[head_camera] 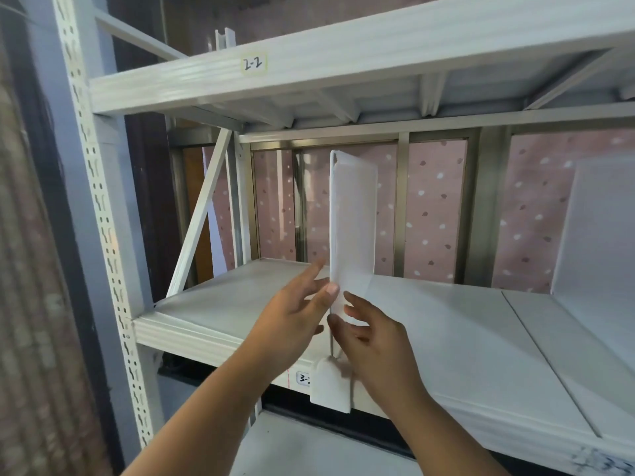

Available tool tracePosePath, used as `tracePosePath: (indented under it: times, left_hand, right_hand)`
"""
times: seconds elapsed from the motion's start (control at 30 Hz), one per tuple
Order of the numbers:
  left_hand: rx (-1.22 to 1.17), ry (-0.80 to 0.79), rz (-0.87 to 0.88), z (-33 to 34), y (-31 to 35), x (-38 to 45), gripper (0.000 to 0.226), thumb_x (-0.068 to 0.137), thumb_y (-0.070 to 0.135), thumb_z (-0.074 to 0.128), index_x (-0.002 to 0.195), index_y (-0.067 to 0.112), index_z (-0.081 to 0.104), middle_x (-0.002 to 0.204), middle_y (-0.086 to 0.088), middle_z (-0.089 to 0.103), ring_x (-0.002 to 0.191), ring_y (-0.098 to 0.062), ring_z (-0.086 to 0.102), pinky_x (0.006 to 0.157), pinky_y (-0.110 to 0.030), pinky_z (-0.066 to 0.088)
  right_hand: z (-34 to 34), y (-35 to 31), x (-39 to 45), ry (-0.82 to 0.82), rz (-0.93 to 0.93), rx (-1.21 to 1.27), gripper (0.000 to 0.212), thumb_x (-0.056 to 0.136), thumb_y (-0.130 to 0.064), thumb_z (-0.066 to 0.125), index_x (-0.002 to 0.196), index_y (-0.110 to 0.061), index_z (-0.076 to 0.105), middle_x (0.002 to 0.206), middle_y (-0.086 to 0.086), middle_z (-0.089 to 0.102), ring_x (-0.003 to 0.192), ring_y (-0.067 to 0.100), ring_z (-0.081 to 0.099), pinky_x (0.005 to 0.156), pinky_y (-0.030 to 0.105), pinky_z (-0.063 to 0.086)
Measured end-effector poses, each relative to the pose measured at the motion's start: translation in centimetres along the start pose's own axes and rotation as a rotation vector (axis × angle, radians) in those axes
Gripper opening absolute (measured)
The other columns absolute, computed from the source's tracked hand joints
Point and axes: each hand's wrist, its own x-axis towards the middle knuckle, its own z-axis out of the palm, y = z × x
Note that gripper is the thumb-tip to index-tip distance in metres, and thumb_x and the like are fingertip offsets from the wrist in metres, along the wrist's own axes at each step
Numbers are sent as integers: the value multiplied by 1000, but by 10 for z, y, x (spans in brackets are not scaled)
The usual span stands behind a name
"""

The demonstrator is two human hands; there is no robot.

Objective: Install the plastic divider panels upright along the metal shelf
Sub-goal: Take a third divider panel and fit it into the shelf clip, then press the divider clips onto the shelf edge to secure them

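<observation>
Pink spotted curtains (433, 207) are hanging behind a white metal shelf (446, 324) that is filling most of the view. Nearest the camera, two bare forearms are reaching up toward the shelf's front edge. Just below the hands, a white clip foot (331, 386) is hooking over the front lip, partly covering a handwritten label (302, 378). The left hand (292, 314) is sitting to the left of a translucent plastic divider panel (352, 214), fingers spread, its thumb tip pressing on the panel's front edge. The right hand (374, 341) is sitting just to the right and slightly lower, fingers loosely apart and resting against the panel's lower face; neither hand is closing around it. Above the hands, the panel is standing upright on the shelf deck, running from the front lip toward the back. Well to the right of the hands, a second divider panel (598, 228) is standing on the same deck. Overhead, an upper shelf beam is carrying a label marked 2-2 (253, 63).
</observation>
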Motion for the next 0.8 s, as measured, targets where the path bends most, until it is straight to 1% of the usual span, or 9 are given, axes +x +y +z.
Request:
tracePosePath:
  times: [0.1,0.2,0.27,0.33,0.37,0.47,0.53,0.6,0.8]
  left_hand:
    - [74,225,34,10,-22,-37,71,82,71,58,148,44,52,139,21,63,125,-2,61,101,-43,57]
    - [41,448,14,31,-51,-82,42,85,58,65,126,50,62,125,20,66,110,-1,66,83,-37,62]
    - [-105,572,-128,47,-68,-105,24,91,34,72,112,45,67,115,4,71,92,-8,71,67,-39,63]
    - [-382,635,-406,61,-81,-120,15,97,19,70,108,30,68,111,-13,70,88,-23,72,55,-41,62]
    - [-577,617,-558,67,-84,-124,11,98,21,70,109,21,68,114,-19,69,90,-31,71,54,-42,62]
    - [-1124,416,-876,76,-94,-127,51,94,47,70,124,6,66,125,-28,68,100,-46,71,69,-51,63]
    - [-1402,227,-857,77,-99,-124,71,92,58,68,133,1,61,130,-36,66,108,-51,70,78,-56,63]
    - [-1551,153,-792,81,-103,-117,78,93,60,64,137,-4,58,131,-40,64,115,-52,68,82,-57,64]
    - [-1502,280,-615,113,-100,-93,50,94,25,69,130,-9,67,125,-24,72,127,-34,64,100,-43,55]
  right_hand:
    - [-4,-2,-2,6,15,-15,68,82,-72,61,142,-41,54,129,-20,65,113,1,65,87,16,50]
    - [-11,-3,-3,-32,43,-94,78,76,-83,52,143,-43,51,130,-25,59,121,4,60,97,26,50]
    - [-20,-1,-4,-85,27,-194,81,77,-86,49,144,-40,51,134,-25,58,125,4,57,104,32,48]
    - [-29,1,-5,-163,-22,-365,81,78,-83,46,143,-36,53,142,-19,58,130,6,54,105,32,45]
    - [-33,2,-5,-205,-40,-466,80,78,-83,46,141,-36,54,144,-18,56,130,7,53,102,31,44]
    - [-39,2,-1,-396,-17,-644,83,78,-79,52,148,-35,46,156,-14,43,137,11,47,104,31,40]
    - [-42,3,1,-518,3,-672,81,82,-68,62,152,-31,43,163,-10,36,145,11,39,108,27,34]
    - [-43,5,1,-573,-17,-697,74,85,-56,69,151,-31,46,165,-7,34,149,11,33,105,20,28]
    - [-43,8,2,-583,-72,-775,76,89,-52,67,155,-29,39,168,-7,24,154,10,23,114,23,23]
